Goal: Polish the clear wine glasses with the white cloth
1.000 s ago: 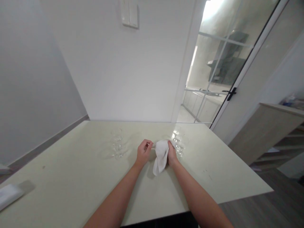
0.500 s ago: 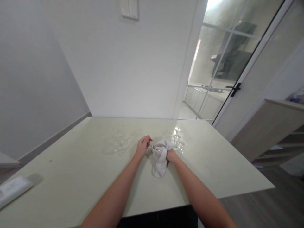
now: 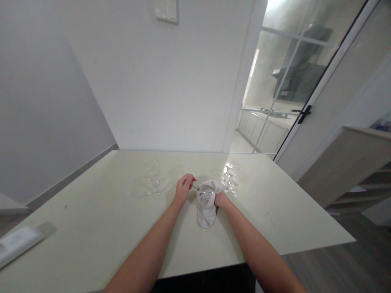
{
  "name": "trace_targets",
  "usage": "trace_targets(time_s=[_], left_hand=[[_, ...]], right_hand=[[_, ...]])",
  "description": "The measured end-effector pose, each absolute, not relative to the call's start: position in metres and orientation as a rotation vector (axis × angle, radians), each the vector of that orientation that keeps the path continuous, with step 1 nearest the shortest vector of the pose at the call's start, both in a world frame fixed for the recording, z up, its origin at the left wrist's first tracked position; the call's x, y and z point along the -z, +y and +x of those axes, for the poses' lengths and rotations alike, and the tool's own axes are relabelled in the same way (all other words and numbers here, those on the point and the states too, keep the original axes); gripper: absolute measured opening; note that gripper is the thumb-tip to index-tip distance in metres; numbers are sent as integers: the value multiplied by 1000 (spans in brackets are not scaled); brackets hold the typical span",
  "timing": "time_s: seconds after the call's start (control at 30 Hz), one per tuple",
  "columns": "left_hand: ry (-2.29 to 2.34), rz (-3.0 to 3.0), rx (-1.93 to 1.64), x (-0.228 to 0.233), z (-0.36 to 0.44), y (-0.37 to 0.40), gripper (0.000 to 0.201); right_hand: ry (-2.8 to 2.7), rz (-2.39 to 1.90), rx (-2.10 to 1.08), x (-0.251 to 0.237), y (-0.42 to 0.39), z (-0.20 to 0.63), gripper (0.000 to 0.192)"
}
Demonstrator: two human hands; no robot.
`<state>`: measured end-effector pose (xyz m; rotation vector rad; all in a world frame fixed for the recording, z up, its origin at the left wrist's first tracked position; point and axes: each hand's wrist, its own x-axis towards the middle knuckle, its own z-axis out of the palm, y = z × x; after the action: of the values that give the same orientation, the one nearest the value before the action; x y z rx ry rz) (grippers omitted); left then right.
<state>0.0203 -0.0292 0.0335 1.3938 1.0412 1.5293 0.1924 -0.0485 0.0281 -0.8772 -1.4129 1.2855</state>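
At the far left edge of the tabletop [image 3: 91, 228], well apart from both hands, lies 1 flat white packet [image 3: 18, 244]. Nearer, just left of and beyond the left hand [image 3: 183, 189], stands a cluster of clear stemmed glasses [image 3: 154, 181]; about 3, though glare blurs the count. The left hand's fingers [image 3: 190, 179] are curled in a pinch around the thin stem end of 1 wine glass [image 3: 200, 189] held on its side between the 2 hands, just above the tabletop. Its bowl is wrapped in 1 white cloth [image 3: 207, 203], which the right hand [image 3: 220, 199] clenches from the far side, the loose end hanging down toward the person. This looks like the wiping step, with the glass mid-polish; the next move would seem to call for turning the stem against the cloth while keeping a light grip on such thin glass. Just right of and beyond the right hand's fingers stands a second cluster of glasses [image 3: 230, 183], about 3, again hard to count.
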Motion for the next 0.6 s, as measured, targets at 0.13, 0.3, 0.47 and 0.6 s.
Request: trace_targets(time_s=[0.13,0.3,0.47,0.6], left_hand=[[1001,1391,-1539,-34,20,-31,43],[944,1396,-1529,-34,19,-30,46],[909,1434,-1578,-28,21,-28,51],[912,1563,-1615,-27,24,-33,50]], right_hand=[[-1462,-908,-1208,-24,-47,194,17],[-1340,-971,-1220,-13,-42,189,25],[-952,-881,-1470,-13,-40,185,23],[-795,-891,-1563,-18,-40,188,12]])
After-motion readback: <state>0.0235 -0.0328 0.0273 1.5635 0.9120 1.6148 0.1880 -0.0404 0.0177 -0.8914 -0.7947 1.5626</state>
